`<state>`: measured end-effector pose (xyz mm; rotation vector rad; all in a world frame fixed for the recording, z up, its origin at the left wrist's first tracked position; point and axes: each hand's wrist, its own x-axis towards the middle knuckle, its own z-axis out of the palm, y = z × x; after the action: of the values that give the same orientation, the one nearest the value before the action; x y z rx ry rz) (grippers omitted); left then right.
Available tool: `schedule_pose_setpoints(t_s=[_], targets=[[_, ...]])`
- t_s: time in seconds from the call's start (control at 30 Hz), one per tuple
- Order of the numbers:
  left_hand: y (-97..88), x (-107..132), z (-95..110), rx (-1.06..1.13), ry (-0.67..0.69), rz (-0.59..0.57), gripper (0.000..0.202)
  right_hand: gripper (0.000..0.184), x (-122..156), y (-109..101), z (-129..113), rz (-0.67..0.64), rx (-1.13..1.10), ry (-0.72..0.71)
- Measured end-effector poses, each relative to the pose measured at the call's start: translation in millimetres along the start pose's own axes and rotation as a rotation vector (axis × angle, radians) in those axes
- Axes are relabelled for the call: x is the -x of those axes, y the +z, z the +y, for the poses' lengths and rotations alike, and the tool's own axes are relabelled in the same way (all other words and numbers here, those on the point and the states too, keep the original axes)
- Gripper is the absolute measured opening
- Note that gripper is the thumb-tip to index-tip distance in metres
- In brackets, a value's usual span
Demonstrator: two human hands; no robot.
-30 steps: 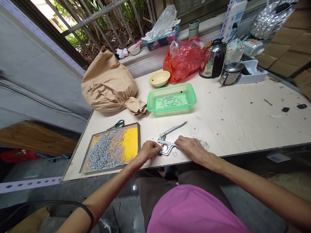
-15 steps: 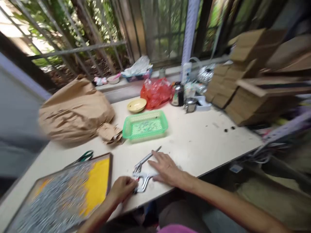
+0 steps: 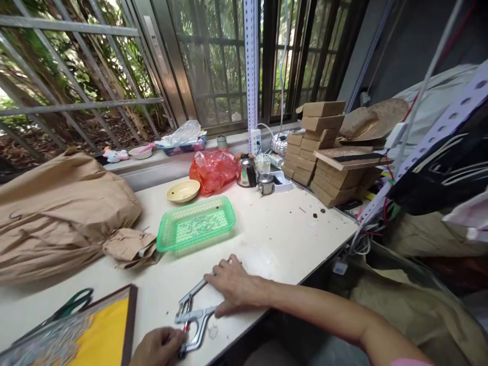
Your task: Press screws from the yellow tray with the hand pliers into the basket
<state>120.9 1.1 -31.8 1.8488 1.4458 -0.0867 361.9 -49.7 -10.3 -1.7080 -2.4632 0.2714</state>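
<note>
Silver metal hand-press pliers [image 3: 201,325] lie on the white table near its front edge, with a C-shaped jaw and two spread handles. My right hand [image 3: 238,284] reaches over the handles, fingers hooked on the upper one and thumb against the lower one. At the jaw, my left hand [image 3: 162,345] is closed in a pinch beside a small red part [image 3: 186,327]; whatever lies between its fingertips is hidden. To the left, a brown-edged tray [image 3: 131,315] with a yellow bottom holds a heap of small clear and grey pieces.
Beyond the pliers stands a green mesh basket [image 3: 196,223] with small pieces inside. Green-handled scissors [image 3: 74,302] lie behind the tray. Farther back are a yellow bowl [image 3: 183,191], a red plastic bag [image 3: 215,170], a large brown paper bag [image 3: 64,203] and stacked cardboard boxes [image 3: 316,147].
My view has swung to the right, so the table's things appear farther left. My right hand now curls more over the upper handle. My left hand stays at the jaw.
</note>
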Motion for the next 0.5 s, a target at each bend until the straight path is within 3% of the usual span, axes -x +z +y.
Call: schedule_pose_setpoints(t_s=[0.2, 0.5], targets=[[2.5, 21.9, 19.2, 0.108, -0.039, -0.132, 0.059, 0.059, 17.0, -3.6, -8.6, -0.037, -0.042, 0.083], [16.4, 31.3, 16.1, 0.283, -0.123, -0.087, 0.048, 0.045, 22.3, 8.5, -8.9, -0.021, -0.044, 0.043]])
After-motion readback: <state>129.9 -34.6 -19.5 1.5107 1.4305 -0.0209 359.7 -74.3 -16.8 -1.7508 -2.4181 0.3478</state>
